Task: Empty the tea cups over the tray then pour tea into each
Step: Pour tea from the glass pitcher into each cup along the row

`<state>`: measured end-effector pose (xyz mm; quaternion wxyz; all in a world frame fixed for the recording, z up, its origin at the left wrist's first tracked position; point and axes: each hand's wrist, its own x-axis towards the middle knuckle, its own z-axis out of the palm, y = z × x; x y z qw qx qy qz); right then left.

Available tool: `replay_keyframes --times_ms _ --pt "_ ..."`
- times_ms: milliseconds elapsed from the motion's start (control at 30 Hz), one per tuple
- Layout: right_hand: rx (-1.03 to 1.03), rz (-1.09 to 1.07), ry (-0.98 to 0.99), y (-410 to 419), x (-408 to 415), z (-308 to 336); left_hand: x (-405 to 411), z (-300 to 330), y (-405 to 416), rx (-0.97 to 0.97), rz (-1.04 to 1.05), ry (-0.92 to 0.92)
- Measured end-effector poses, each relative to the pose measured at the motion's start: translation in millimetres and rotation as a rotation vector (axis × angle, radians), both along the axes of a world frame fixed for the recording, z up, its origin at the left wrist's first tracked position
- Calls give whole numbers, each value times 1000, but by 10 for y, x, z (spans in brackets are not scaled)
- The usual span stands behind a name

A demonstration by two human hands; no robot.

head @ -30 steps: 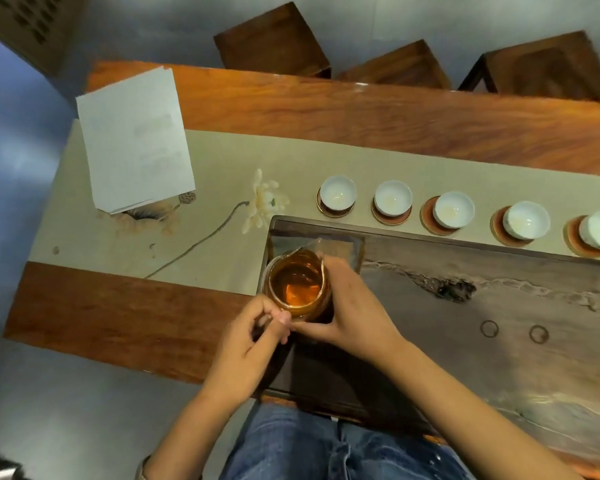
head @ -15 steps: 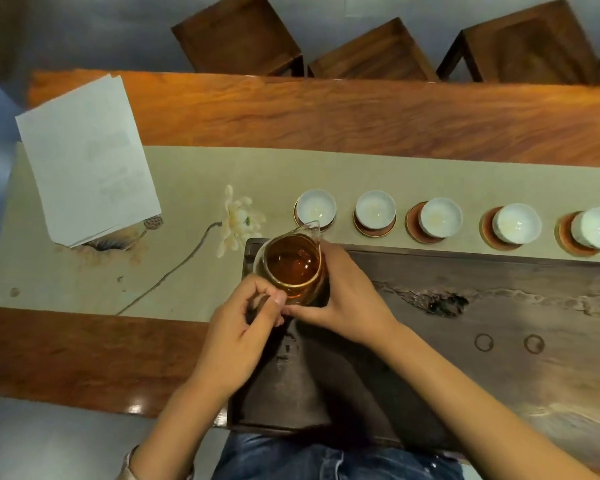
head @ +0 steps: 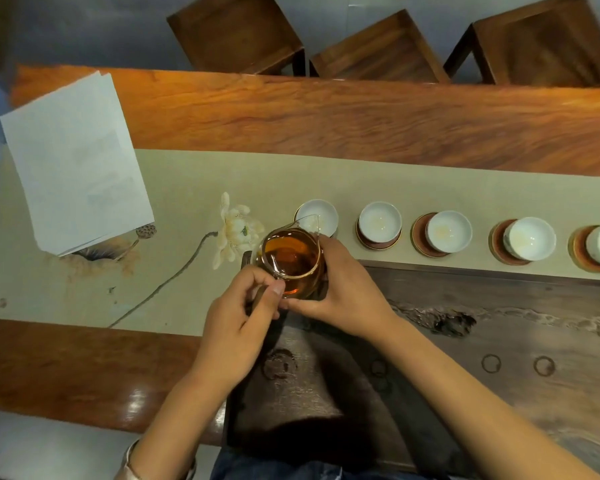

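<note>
Glass pitcher [head: 291, 263] of amber tea held over the far-left corner of the dark wooden tray [head: 499, 341], spout just reaching the leftmost cup [head: 317, 216]. Left hand [head: 238, 327] pinching the handle at the near rim; right hand [head: 343, 289] curled round the pitcher's right wall. Best tipped slowly from the handle, wall hand steadying, spout kept low over the white bowl. Four more cups [head: 447, 232] waiting in a row to the right, apparently emptied. Stream better stopped early than flooding the saucer [head: 420, 237].
</note>
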<state>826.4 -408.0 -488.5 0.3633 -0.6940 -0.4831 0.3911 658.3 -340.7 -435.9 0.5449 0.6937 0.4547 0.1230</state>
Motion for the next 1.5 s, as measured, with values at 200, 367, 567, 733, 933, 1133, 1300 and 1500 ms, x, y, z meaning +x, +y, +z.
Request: replay_keyframes --times_ms 200,367,567,733,933,1133,1300,1500 --pt "-20 -6 -10 7 -43 5 12 35 20 3 7 4" --pt "-19 -30 -14 11 -70 36 37 70 45 2 12 -11" --pt "-7 -48 13 19 -72 41 59 96 56 4 17 -13" --pt "-13 -54 15 19 -82 26 66 117 57 12 22 -1" --pt "-8 -69 26 21 -108 40 73 148 61 31 32 22" --pt "-2 -101 46 30 -138 88 84 187 79 55 32 38" --pt "2 -111 71 47 -155 121 81 196 84 52 34 48" --pt "-3 -125 75 42 -183 112 97 210 97 72 33 63"
